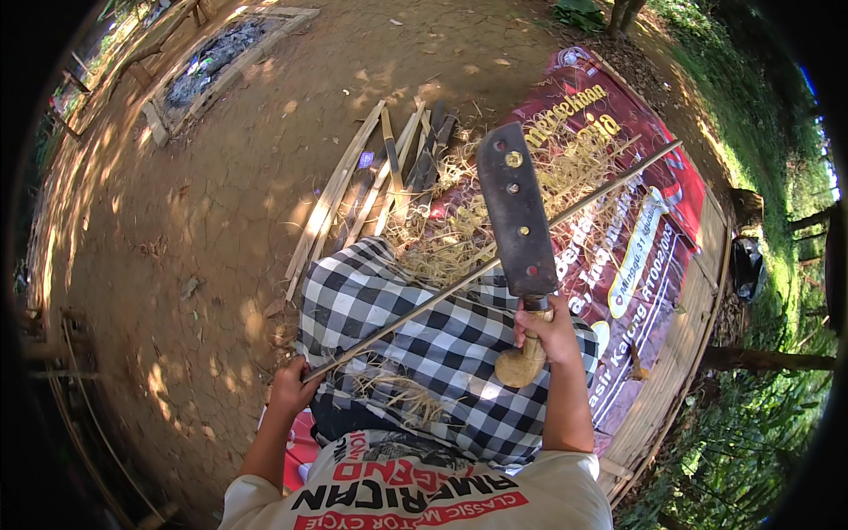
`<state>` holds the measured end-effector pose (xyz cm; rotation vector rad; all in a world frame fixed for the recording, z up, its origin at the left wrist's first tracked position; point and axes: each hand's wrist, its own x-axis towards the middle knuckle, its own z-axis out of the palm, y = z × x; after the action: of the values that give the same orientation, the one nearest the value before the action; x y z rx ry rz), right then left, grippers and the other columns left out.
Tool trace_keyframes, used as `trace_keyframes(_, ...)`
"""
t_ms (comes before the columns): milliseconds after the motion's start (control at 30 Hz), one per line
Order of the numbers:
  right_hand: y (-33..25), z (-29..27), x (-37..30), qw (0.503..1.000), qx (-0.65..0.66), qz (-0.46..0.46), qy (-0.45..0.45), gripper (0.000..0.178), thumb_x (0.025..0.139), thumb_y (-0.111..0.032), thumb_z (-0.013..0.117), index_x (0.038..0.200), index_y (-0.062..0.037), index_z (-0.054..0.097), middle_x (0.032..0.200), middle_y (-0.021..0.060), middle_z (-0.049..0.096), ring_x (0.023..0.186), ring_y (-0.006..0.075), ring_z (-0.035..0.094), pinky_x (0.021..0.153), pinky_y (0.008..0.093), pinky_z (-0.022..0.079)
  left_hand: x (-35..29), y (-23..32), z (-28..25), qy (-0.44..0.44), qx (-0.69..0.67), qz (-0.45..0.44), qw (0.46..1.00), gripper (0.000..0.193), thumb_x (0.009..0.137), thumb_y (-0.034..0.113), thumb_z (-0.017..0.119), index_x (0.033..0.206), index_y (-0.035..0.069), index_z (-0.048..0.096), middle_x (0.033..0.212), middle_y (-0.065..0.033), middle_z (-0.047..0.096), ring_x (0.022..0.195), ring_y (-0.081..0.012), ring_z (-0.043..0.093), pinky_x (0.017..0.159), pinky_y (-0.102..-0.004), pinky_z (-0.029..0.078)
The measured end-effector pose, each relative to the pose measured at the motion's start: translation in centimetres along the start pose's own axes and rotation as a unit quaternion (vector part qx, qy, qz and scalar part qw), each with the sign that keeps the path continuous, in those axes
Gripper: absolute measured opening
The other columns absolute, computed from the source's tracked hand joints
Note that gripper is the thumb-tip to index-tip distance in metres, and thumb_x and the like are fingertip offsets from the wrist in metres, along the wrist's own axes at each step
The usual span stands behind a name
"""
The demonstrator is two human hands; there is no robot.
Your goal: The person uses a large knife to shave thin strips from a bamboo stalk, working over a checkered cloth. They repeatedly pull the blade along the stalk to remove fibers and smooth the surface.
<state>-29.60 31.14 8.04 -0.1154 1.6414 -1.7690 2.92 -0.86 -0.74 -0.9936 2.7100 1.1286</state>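
Right hand (552, 330) at four o'clock grips a cleaver (517, 216); left hand (288, 387) at eight clasps a slender stick (468, 279); I'd favour shallow strokes, well clear of the left.

A black bag (748, 268) lies right, an ash pit (232, 69) left.

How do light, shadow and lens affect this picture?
Head view: sunlight dapples the brown ground, with shade between patches; head view: the fisheye lens bows the edge of the bamboo platform; head view: foliage at right has bright, glaring spots; head view: the cleaver is crisply outlined, without obvious motion blur.
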Motion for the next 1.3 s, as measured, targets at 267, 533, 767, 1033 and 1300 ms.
trace_keyframes(267, 1.5, 0.9, -0.5, 0.996, 0.054, 0.020, 0.067, 0.017, 0.080, 0.008, 0.063, 0.087, -0.0014, 0.051, 0.064, 0.0078, 0.054, 0.051, 0.0187, 0.055, 0.049, 0.0333, 0.048, 0.9, -2.1, 0.6, -0.030, -0.075, -0.029, 0.996, 0.031, 0.076, 0.020, 0.079, 0.077, -0.001, 0.057, 0.064, -0.0155, 0.058, 0.054, -0.0275, 0.054, 0.054, -0.0368, 0.044)
trace_keyframes(533, 2.4, 0.4, -3.8, 0.994, 0.080, 0.060, 0.053, 0.017, 0.078, 0.009, 0.064, 0.087, 0.0008, 0.053, 0.066, 0.0086, 0.057, 0.053, 0.0185, 0.058, 0.051, 0.0322, 0.049, 1.5, 0.6, -1.1, -0.054, -0.016, -0.048, 0.997, 0.030, 0.074, 0.021, 0.080, 0.078, -0.001, 0.059, 0.063, -0.0146, 0.058, 0.056, -0.0274, 0.056, 0.056, -0.0371, 0.045)
trace_keyframes(767, 0.5, -0.8, -2.3, 0.996, 0.053, 0.023, 0.067, 0.017, 0.077, 0.008, 0.064, 0.088, 0.0001, 0.054, 0.064, 0.0088, 0.057, 0.052, 0.0180, 0.058, 0.050, 0.0313, 0.048, 1.3, 0.0, -0.7, -0.040, -0.024, -0.026, 0.999, 0.029, 0.075, 0.021, 0.078, 0.077, -0.001, 0.059, 0.062, -0.0148, 0.058, 0.054, -0.0276, 0.056, 0.055, -0.0376, 0.045)
trace_keyframes(1033, -0.1, -1.2, -2.8, 0.997, -0.052, 0.049, 0.007, 0.016, 0.075, 0.007, 0.065, 0.086, 0.0013, 0.055, 0.067, 0.0077, 0.058, 0.054, 0.0155, 0.058, 0.050, 0.0292, 0.046, 1.2, -0.1, -1.5, -0.057, -0.017, -0.049, 0.997, 0.032, 0.078, 0.024, 0.077, 0.077, -0.002, 0.058, 0.061, -0.0173, 0.058, 0.053, -0.0285, 0.056, 0.053, -0.0382, 0.044)
trace_keyframes(1300, 1.0, -1.0, -2.6, 0.993, -0.024, 0.112, -0.028, 0.020, 0.075, 0.006, 0.067, 0.089, 0.0003, 0.054, 0.065, 0.0077, 0.057, 0.055, 0.0177, 0.059, 0.052, 0.0328, 0.049, 0.9, -0.2, -1.2, -0.043, 0.031, -0.052, 0.997, 0.035, 0.077, 0.026, 0.077, 0.077, -0.001, 0.057, 0.065, -0.0207, 0.060, 0.061, -0.0394, 0.061, 0.055, -0.0436, 0.046)
